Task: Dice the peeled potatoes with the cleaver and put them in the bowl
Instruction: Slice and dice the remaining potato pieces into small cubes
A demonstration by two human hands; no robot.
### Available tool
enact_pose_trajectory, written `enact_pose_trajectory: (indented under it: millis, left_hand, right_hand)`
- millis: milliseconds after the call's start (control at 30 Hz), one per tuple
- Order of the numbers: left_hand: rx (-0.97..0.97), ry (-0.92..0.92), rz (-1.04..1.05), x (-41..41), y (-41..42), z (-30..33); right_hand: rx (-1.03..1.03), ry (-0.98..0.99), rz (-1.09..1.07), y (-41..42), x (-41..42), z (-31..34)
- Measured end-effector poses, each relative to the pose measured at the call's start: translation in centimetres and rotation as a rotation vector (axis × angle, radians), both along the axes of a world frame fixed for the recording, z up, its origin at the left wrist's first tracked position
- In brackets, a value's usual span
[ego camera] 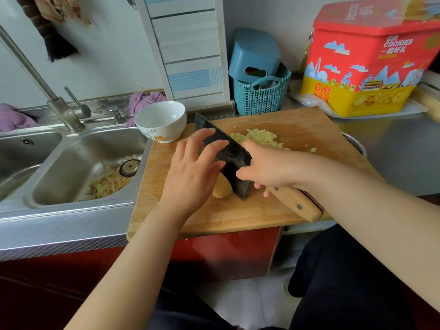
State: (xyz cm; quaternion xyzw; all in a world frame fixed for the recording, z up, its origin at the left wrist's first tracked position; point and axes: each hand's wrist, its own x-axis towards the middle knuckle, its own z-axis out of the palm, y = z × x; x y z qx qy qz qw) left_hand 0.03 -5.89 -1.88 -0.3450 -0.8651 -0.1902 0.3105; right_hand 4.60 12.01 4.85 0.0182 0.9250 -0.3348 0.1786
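Potatoes partly diced: pile far on board, bowl empty, piece uncut under cleaver gripped by right hand, left hand open beside blade.

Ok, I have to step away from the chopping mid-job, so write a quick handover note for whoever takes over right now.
Right hand grips the cleaver at the handle, blade edge down on the cutting board.
Left hand is open, fingers spread against the blade's flat side, beside the peeled potato piece.
Done: a pile of diced potato lies on the board behind the blade.
Left: dice the remaining piece, then move all the dice into the white bowl, which is empty at the board's far left corner.
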Motion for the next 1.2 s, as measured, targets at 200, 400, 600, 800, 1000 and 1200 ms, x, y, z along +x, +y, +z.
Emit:
enact_pose_trajectory:
  millis: [200, 400, 600, 800, 1000, 1200]
  left_hand:
    - [0.005, -0.083, -0.028, -0.1, -0.6, -1.4]
    - [0.066, -0.080, -0.051, 0.0, -0.8, -1.2]
    - [0.151, -0.061, -0.035, 0.1, -0.9, -1.5]
    - [0.157, -0.080, -0.069, 0.5, -0.9, -1.5]
    - [0.159, -0.073, -0.092, 0.5, -1.0, -1.6]
    - [0.175, -0.096, -0.102, 0.3, -1.0, -1.7]
  right_hand:
    - [-0.076, -0.011, 0.068, 0.1, 0.3, 0.0]
    - [-0.150, -0.100, 0.079, -0.3, -0.4, 0.2]
    - [-0.206, -0.210, -0.029, -0.5, -1.5, 0.2]
    - [-0.146, -0.188, -0.057, -0.7, -3.0, -0.1]
    - [-0.021, -0.086, -0.008, -0.8, -2.7, 1.0]
    - [0.181, -0.090, 0.224, -0.3, 1.9, 3.9]
